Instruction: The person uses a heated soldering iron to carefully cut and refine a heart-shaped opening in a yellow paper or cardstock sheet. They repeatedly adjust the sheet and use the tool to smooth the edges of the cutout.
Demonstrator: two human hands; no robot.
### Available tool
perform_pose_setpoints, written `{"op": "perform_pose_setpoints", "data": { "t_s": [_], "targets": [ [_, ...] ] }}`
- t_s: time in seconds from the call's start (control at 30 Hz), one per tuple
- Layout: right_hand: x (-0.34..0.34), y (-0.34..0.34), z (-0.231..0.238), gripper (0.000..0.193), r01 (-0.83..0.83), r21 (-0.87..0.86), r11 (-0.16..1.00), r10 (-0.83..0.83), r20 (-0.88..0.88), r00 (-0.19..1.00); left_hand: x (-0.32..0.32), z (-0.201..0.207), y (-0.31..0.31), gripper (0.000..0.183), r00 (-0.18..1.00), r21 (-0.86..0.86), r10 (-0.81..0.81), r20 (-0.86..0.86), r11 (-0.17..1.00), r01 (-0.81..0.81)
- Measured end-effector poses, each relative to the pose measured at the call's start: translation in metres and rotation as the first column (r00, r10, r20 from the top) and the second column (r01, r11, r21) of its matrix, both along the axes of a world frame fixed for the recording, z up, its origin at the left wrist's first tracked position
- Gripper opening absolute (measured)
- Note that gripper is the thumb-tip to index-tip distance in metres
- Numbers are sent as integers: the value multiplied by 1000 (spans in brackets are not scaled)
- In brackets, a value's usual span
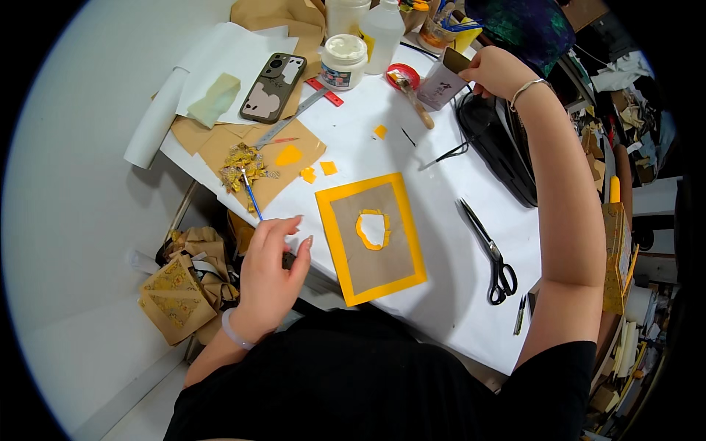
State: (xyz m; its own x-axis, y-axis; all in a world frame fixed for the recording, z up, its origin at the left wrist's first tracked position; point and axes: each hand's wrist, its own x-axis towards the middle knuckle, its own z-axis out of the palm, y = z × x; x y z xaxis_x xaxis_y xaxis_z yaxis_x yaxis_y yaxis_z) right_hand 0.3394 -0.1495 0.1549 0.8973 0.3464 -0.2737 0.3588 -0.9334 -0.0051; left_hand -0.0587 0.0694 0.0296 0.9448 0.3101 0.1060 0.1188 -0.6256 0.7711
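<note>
My right hand (pixel 498 73) reaches to the far right, its fingers curled at the rim of a grey rectangular box (pixel 440 84), which leans at a tilt. My left hand (pixel 271 266) hovers by the near table edge, thumb and fingers apart, holding nothing. Between my arms lies a grey-brown rectangular panel (pixel 353 257) with a yellow border. Yellow strips (pixel 360 234) edge an irregular hole in its middle, where white shows through. Beyond my left hand, a blue-handled brush (pixel 251 192) rests on a crumpled patterned scrap (pixel 246 165).
Black scissors (pixel 491 253) and a small pointed tool (pixel 520 316) lie right of the panel. A black case (pixel 500 151) sits below my right forearm. Farther back are a phone (pixel 273 88), a metal ruler (pixel 293 116), a white jar (pixel 343 65), a wooden-handled brush (pixel 418 106) and yellow scraps (pixel 328 168).
</note>
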Motion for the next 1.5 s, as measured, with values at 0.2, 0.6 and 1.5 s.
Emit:
{"op": "perform_pose_setpoints", "data": {
  "t_s": [0.2, 0.6, 1.5],
  "targets": [
    [3, -10, -2, 30, -38, 149, 988, 2, 234, 972, 26, -10, -3, 32, 940, 205, -252, 229, 957, 207],
    [-107, -63, 75, 35, -165, 222, 961, -11, 627, 779, 26, -30, -28, 57, 948, 412, -317, -10, 863, 293],
    [-232, -116, -78, 24, -82, 333, 939, 14, 203, 979, -6, -29, -21, 60, 955, 482, -274, -115, 825, 295]
  ]
}}
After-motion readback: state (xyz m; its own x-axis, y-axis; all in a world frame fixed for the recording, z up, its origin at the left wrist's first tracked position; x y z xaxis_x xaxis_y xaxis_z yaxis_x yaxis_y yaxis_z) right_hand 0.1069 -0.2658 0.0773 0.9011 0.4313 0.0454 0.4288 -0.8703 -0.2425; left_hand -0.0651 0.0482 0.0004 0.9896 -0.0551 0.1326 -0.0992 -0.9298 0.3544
